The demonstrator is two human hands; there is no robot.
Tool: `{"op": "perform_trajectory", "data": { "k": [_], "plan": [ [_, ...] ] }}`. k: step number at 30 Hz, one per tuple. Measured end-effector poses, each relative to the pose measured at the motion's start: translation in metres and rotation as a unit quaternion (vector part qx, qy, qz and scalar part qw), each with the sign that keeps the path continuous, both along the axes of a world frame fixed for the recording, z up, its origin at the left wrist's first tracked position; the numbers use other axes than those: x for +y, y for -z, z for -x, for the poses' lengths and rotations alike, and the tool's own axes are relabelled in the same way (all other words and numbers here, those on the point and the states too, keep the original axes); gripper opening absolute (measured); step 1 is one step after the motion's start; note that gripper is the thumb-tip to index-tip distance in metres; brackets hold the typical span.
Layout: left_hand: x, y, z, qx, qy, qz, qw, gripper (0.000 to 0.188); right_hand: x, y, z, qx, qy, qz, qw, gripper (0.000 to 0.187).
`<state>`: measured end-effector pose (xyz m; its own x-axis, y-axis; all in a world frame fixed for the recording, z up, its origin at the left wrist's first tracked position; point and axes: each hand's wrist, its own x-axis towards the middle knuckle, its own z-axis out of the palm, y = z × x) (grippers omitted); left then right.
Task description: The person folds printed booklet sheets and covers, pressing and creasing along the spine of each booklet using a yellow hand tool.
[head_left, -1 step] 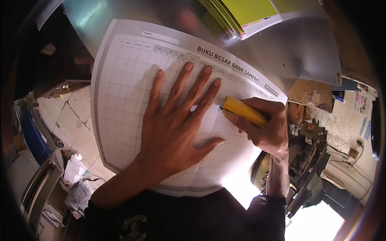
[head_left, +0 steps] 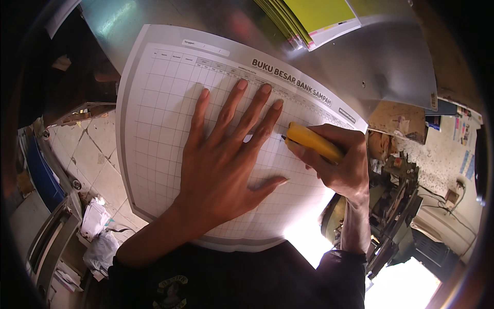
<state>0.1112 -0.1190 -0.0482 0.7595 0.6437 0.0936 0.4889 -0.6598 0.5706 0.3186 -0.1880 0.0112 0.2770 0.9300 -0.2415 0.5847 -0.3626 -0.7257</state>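
A large white printed sheet [head_left: 154,126] with a ruled grid and a grey border lies on the metal table. My left hand [head_left: 221,154] rests flat across its middle, fingers spread and thumb stretched to the side. To the right, my right hand [head_left: 342,159] is closed around a yellow tool [head_left: 311,141] with a blunt rounded end. A small dark tip shows beneath that end, over the grid beside my left fingers; whether it touches the paper I cannot tell. The tool's exact kind is not clear, as my fingers and palm hide much of it.
Stacked yellow-green printed sheets [head_left: 324,20] sit at the far side of the metal table [head_left: 391,62]. Dark machinery [head_left: 396,195] stands at the right. Bright light glares at the sheet's near right edge. Crumpled paper and a plastic bag [head_left: 101,252] lie at the lower left.
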Motion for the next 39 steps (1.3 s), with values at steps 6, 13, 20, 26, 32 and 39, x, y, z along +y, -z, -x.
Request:
{"op": "perform_trajectory", "data": {
  "k": [6,13,20,26,32,39],
  "plan": [
    [-0.001,0.003,0.0,0.006,0.002,-0.004,1.0,0.097,0.004,-0.004,0.0,0.006,0.015,0.024,1.0,0.03],
    [-0.001,0.002,0.0,0.007,-0.002,-0.009,1.0,0.095,0.006,-0.005,-0.004,0.009,-0.04,0.003,0.999,0.028],
    [0.0,-0.001,0.0,0.0,-0.002,0.002,1.0,0.095,0.01,-0.006,-0.003,-0.028,-0.083,-0.018,0.996,0.027],
    [0.0,-0.003,0.0,0.007,-0.001,0.001,1.0,0.095,0.009,-0.005,-0.004,0.01,-0.039,0.011,0.999,0.028],
    [0.001,-0.001,-0.001,0.014,0.003,-0.01,1.0,0.095,0.013,0.0,-0.017,0.113,-0.002,0.09,0.99,0.029],
    [0.002,-0.003,0.0,0.023,0.003,-0.029,0.999,0.094,0.019,0.01,-0.028,0.148,0.079,0.025,0.986,0.026]
  ]
}}
